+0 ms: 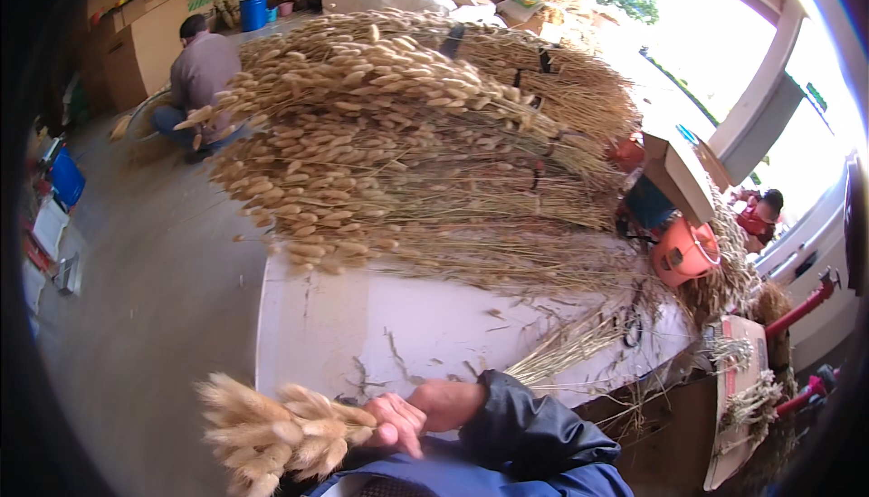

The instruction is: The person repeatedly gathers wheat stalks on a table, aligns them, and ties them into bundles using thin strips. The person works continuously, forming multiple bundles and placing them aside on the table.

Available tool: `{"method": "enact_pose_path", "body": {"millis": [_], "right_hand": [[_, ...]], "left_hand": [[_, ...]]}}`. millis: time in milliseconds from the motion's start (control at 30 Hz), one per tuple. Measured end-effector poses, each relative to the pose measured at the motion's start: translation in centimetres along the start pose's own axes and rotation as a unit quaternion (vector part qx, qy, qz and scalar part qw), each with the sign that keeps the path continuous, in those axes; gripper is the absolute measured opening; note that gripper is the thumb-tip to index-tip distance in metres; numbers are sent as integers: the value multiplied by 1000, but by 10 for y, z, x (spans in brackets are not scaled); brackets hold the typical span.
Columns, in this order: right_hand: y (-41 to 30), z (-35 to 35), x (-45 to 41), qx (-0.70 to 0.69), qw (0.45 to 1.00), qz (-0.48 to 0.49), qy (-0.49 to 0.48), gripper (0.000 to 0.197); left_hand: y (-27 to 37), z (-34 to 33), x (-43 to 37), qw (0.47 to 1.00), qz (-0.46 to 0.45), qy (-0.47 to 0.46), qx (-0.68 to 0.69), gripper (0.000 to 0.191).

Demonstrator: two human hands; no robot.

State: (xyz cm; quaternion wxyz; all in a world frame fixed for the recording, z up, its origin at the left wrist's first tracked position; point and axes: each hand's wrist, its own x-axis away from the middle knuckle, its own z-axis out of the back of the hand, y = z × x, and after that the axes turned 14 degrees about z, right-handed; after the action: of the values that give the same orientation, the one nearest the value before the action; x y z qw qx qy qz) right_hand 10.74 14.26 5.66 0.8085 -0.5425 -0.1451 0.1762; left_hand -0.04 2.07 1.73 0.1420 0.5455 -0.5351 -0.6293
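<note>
A bunch of dried bunny-tail grass [271, 432] lies across my front, its fluffy tan heads to the left. My right hand [397, 422], coming from a black sleeve, is closed around the bunch just below the heads. The bunch's pale stems [567, 354] show again beyond my forearm, over the table's right part. My left hand is not in view; the bunch and my right hand may hide it. In front of me is the white tabletop [434, 320], with scraps of stem and leaf on it.
A large heap of dried bunny-tail grass [380, 130] covers the table's far part. At right stand an orange bucket [682, 252], an open cardboard box [679, 178] and a red-handled tool [801, 307]. A person [207, 83] sits low at far left; another person [757, 218] is at right.
</note>
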Motion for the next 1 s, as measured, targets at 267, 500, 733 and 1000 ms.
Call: {"method": "enact_pose_path", "body": {"millis": [267,500,733,1000], "right_hand": [[3,19,75,418,887,-121,157,14],[-44,29,138,424,839,-307,151,27],[13,50,146,406,781,-475,-15,45],[100,146,90,489,812,-171,268,35]], "left_hand": [[8,-12,15,865,-158,374,293,63],[-4,13,34,742,-181,475,438,54],[-61,13,26,548,12,697,462,50],[-70,22,31,641,82,662,379,47]]}}
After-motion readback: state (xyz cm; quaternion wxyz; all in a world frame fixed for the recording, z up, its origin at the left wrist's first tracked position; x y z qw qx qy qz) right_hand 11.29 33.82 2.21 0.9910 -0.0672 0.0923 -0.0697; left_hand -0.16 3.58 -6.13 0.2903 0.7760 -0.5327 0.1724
